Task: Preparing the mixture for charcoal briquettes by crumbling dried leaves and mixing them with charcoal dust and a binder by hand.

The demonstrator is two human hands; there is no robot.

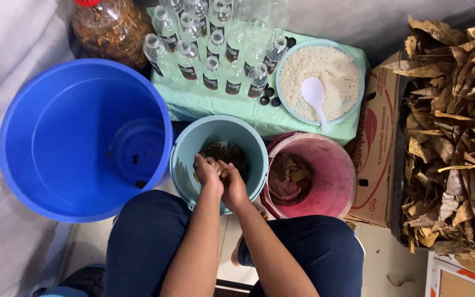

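Both my hands are down inside a small teal bucket (185, 157) between my knees. My left hand (208, 170) and my right hand (233, 180) press together, fingers closed around a clump of dark wet leaves (231, 154) that fills the bucket's bottom. Just to the right stands a pink bucket (333, 170) with brown soaked leaves (290, 177) inside.
A large blue bucket (56, 132) stands at the left. Behind are several clear glass bottles (210, 49), a jar of dried bits (111, 27), and a teal bowl of rice (331, 69) with a white spoon (314, 96). A cardboard box (377, 143) and dry leaves (457, 137) sit at the right.
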